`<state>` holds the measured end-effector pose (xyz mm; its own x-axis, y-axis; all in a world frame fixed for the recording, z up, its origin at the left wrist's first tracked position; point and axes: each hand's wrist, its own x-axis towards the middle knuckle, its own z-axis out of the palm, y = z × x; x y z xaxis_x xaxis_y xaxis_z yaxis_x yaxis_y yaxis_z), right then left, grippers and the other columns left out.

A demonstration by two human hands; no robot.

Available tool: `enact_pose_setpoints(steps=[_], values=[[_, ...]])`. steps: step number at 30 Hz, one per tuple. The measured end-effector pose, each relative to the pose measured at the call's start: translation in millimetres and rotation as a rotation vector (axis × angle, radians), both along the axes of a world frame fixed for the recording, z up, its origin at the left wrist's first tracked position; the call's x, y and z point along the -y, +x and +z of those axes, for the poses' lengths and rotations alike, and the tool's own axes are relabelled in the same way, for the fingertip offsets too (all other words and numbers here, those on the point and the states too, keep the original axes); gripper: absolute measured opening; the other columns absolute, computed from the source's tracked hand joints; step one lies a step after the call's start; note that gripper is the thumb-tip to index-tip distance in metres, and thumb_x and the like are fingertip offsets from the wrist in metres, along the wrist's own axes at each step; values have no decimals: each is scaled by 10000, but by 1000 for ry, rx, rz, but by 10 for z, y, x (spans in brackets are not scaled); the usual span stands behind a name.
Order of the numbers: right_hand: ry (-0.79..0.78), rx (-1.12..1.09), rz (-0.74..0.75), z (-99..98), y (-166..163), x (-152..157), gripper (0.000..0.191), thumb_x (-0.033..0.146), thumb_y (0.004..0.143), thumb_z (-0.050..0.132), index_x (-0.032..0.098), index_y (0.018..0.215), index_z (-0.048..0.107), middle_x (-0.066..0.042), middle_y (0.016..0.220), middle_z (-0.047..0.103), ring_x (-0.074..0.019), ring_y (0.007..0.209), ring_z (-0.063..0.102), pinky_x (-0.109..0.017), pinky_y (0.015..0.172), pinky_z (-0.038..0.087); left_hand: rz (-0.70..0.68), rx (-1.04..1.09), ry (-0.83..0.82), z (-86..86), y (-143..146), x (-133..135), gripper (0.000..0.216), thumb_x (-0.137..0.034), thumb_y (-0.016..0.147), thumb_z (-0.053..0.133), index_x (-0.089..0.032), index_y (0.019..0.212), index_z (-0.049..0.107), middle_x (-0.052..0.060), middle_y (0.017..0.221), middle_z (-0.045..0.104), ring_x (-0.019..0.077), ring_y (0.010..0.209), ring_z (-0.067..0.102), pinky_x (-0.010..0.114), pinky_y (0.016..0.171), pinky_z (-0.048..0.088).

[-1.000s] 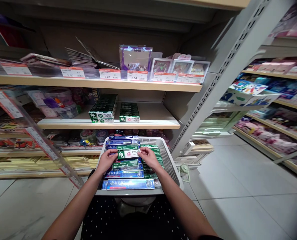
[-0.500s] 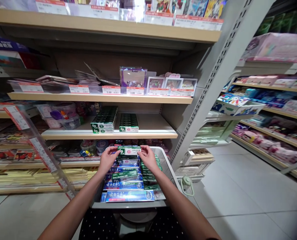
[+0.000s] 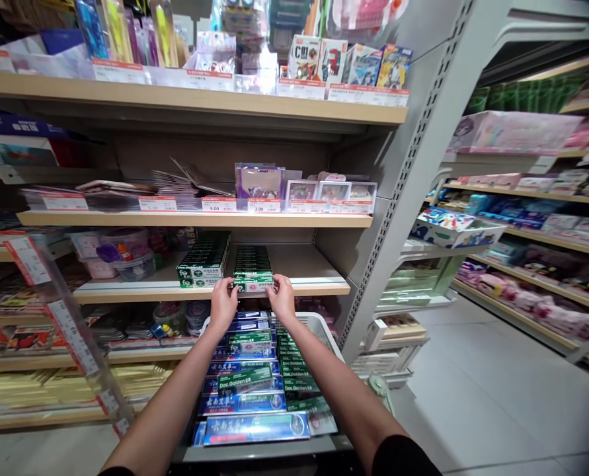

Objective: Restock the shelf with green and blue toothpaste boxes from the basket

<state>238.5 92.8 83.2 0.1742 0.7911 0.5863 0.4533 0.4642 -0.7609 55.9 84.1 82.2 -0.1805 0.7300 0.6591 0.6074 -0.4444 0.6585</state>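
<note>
My left hand (image 3: 223, 304) and my right hand (image 3: 282, 301) pinch the two ends of a green-and-white toothpaste box (image 3: 252, 284). It is at the shelf's front edge, in front of a short row of matching boxes (image 3: 252, 256); whether it rests on the shelf I cannot tell. Left of that row stands a larger stack of green boxes (image 3: 202, 259). Below my wrists is a grey basket (image 3: 331, 334), holding blue toothpaste boxes (image 3: 254, 428) and a column of green ones (image 3: 297, 371) on the right. Two loose green boxes lie on top of the blue ones.
Above my hands runs a wooden-edged shelf (image 3: 195, 219) with price tags and small packets. Clear plastic tubs (image 3: 133, 254) sit left of the green stacks. A slotted metal upright (image 3: 398, 178) borders the right side, and a green handled object (image 3: 379, 390) stands low beside it.
Both hands have carried the toothpaste box from above the basket forward and up to the shelf edge. The view has tilted upward, showing more of the top shelf.
</note>
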Motion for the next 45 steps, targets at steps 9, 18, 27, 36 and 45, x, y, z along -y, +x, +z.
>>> enact_pose_setpoints(steps=[9,18,27,36,45], values=[[-30,-5,-31,-54,-45,-183,292,194,812,565,170,1100,600,-113,1073,640,-240,954,641,-388,879,523,30,-46,-66,0,28,-137,221,-253,902,499,-172,1089,585,128,1041,683,262,944,664,402,864,507],[-76,-7,-49,-102,-53,-420,254,218,801,583,189,1051,551,-93,1013,657,-235,918,655,-387,847,519,95,-106,-103,22,71,-300,235,-231,915,464,-153,1108,572,142,1026,681,271,958,660,404,868,500],[-73,53,-95,-83,-78,-566,211,198,794,580,193,1003,554,-88,971,649,-230,896,640,-354,821,505,165,-200,-153,77,101,-432,253,-225,923,435,-134,1127,552,162,1019,670,298,972,648,415,850,496],[-97,69,-104,-61,-103,-554,270,208,783,570,181,1049,534,-94,1001,653,-223,902,650,-365,831,518,128,-204,-97,20,120,-415,302,-185,898,442,-131,1189,503,169,1100,616,292,1065,601,438,921,480],[-21,-72,49,-87,-62,-184,488,194,771,581,164,1242,456,-137,1245,574,-216,1158,577,-382,1006,479,-6,-250,-40,2,48,-92,453,-166,885,438,-115,1335,418,177,1326,500,278,1279,453,434,1087,369]])
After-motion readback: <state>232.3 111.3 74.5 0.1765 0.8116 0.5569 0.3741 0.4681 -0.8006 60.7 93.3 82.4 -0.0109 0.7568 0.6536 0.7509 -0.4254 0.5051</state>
